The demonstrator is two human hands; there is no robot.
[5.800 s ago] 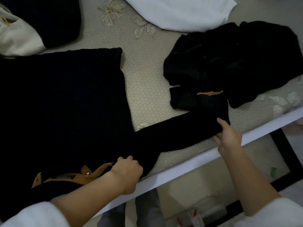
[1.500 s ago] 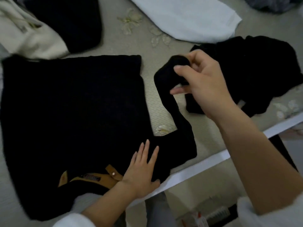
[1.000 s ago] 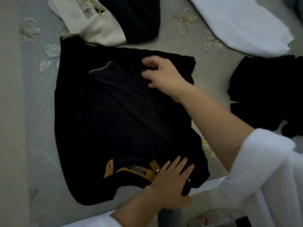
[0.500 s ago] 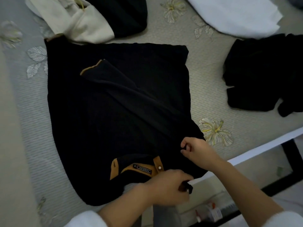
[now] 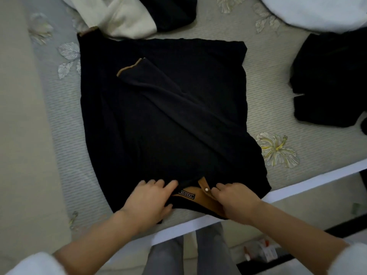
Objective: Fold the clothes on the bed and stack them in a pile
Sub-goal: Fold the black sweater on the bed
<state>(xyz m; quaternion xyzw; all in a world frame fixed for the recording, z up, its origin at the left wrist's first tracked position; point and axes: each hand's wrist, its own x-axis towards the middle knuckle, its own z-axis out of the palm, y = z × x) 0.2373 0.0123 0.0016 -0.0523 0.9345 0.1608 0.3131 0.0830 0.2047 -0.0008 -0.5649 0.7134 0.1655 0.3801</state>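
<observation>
A black sweater (image 5: 164,120) with a brown collar (image 5: 200,197) lies flat on the bed (image 5: 278,92), neck towards me. One sleeve with a brown-edged cuff (image 5: 129,68) is folded diagonally across its body. My left hand (image 5: 151,197) rests on the near shoulder area just left of the collar, fingers laid over the cloth. My right hand (image 5: 234,199) is at the collar's right side, its curled fingers pinching the fabric beside the buttoned tab. The sweater's near edge sits close to the bed's white edge (image 5: 297,179).
A cream garment (image 5: 127,18) and a dark one (image 5: 170,10) lie beyond the sweater at the back left. A white garment (image 5: 317,12) is at the back right, and a crumpled black garment (image 5: 333,80) at the right. My legs and floor clutter (image 5: 264,253) show below.
The sleeve was swung from the right onto the sweater's body. Since half a second ago both hands shifted left to the collar, one on each side of it.
</observation>
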